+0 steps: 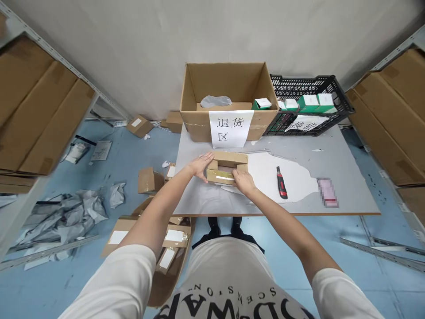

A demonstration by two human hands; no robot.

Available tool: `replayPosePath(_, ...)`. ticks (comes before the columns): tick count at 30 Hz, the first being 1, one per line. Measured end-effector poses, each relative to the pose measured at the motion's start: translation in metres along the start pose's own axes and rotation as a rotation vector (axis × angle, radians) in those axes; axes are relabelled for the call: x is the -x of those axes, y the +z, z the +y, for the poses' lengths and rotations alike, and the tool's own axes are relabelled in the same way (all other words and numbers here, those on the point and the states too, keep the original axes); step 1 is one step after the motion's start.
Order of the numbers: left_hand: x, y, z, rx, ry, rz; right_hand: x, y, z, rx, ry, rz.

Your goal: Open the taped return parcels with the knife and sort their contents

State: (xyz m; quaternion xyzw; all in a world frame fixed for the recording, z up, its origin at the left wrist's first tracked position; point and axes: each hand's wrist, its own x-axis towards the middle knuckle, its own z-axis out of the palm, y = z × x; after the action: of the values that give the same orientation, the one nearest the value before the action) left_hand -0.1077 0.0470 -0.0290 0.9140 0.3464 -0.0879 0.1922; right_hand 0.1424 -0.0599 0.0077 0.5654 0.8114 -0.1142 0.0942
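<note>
Left hand (200,166) lies with thumb and fingers apart against the left end of a small open cardboard box (221,174); the right hand (244,180) is clamped on its front right corner. That box sits on the grey surface (194,201), in front of a large carton (197,128). A red-and-black utility knife (281,184) lies to the right, on a white sheet (262,170).

matt cardboard box (220,175), seemingly plastic crate (275,126)
</note>
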Motion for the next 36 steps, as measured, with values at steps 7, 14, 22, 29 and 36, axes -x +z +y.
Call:
replayPosePath(7,0.006,0.001,0.005,0.045,-0.044,0.015,0.019,0.025,-0.002,0.083,-0.114,0.222)
replayPosePath(14,0.003,-0.001,0.011,0.070,-0.087,-0.012,0.030,0.035,0.010,0.195,-0.271,0.289)
replayPosePath(22,0.008,-0.007,0.018,0.096,-0.131,-0.112,0.064,0.091,0.001,0.055,-0.252,0.272)
replayPosePath(29,0.006,-0.008,0.064,0.323,-0.538,0.018,0.040,0.042,0.005,-0.199,0.122,0.258)
replayPosePath(36,-0.038,0.016,0.123,0.387,-1.017,0.189,-0.032,-0.006,-0.004,-0.100,0.670,0.011)
